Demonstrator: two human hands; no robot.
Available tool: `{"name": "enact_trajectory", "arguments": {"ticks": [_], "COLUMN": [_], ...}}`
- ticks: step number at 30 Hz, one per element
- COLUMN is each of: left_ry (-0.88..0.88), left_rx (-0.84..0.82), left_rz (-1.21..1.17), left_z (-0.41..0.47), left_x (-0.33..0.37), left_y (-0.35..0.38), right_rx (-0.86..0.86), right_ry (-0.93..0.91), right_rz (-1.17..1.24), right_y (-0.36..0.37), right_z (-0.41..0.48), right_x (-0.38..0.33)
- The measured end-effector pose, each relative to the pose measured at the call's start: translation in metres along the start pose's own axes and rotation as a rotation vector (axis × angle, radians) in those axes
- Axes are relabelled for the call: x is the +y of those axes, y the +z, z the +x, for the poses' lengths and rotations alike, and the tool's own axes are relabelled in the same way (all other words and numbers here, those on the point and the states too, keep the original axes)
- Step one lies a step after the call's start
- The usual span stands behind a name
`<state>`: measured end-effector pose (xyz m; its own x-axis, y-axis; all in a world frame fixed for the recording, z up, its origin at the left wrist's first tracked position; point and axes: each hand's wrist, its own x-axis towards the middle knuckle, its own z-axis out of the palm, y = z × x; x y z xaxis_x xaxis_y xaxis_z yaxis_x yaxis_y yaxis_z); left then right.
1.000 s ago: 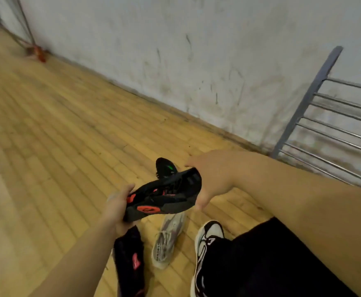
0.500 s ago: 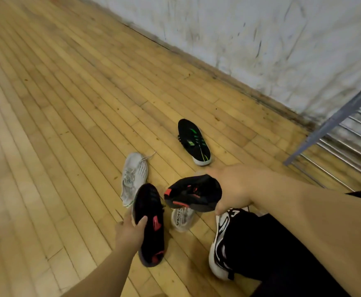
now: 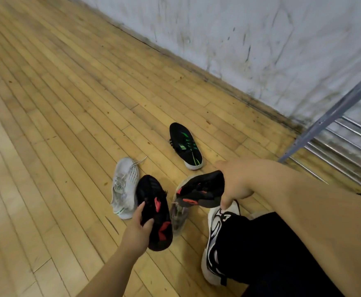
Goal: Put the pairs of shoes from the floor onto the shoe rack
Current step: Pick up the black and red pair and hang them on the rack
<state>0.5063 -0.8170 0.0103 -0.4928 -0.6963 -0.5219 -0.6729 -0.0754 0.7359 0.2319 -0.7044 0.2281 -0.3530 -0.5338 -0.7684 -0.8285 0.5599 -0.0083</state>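
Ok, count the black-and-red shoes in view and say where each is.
2. The left hand grips one black-and-red shoe beside the white shoe; the right hand holds the other. The right arm could hide more.

Bare left forearm (image 3: 111,269) and right forearm (image 3: 303,200); loose black trousers (image 3: 271,254); a chunky white sneaker with black curved markings (image 3: 214,243).

You're looking down at a wooden plank floor (image 3: 68,103), worn and yellowish, meeting a scuffed white wall (image 3: 261,39) along a dark, grimy seam (image 3: 218,81) that runs diagonally across your view.
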Motion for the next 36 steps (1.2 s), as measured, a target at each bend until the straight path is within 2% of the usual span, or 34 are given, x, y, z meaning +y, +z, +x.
{"name": "enact_trajectory", "arguments": {"ticks": [3, 6, 10, 13, 20, 25, 30, 33, 36], "left_ry": [0.134, 0.277, 0.522, 0.703, 1.016, 1.116, 1.053, 0.982, 0.924], "left_rx": [-0.021, -0.04, -0.123, -0.213, -0.369, -0.466, -0.56, -0.544, -0.436], "left_rz": [-0.045, -0.057, -0.031, -0.02, 0.12, 0.155, 0.117, 0.099, 0.025], "left_z": [0.005, 0.007, -0.012, -0.04, -0.117, -0.153, -0.162, -0.154, -0.14], "left_x": [0.055, 0.124, 0.225, 0.302, 0.447, 0.516, 0.555, 0.562, 0.562], "left_y": [-0.01, -0.02, -0.012, 0.013, 0.115, 0.214, 0.295, 0.331, 0.35], "right_rx": [0.119, 0.309, 0.551, 0.719, 0.952, 0.971, 0.945, 0.919, 0.893], "right_ry": [0.038, 0.085, 0.156, 0.244, 0.504, 0.562, 0.528, 0.505, 0.476], "right_rz": [0.04, 0.128, 0.26, 0.344, 0.547, 0.728, 0.847, 0.879, 0.83], "right_y": [-0.027, -0.054, -0.051, -0.022, 0.102, 0.167, 0.19, 0.195, 0.196], "right_z": [-0.033, -0.088, -0.175, -0.236, -0.324, -0.34, -0.35, -0.352, -0.347], "right_x": [0.021, 0.06, 0.133, 0.188, 0.308, 0.365, 0.4, 0.41, 0.414]}}
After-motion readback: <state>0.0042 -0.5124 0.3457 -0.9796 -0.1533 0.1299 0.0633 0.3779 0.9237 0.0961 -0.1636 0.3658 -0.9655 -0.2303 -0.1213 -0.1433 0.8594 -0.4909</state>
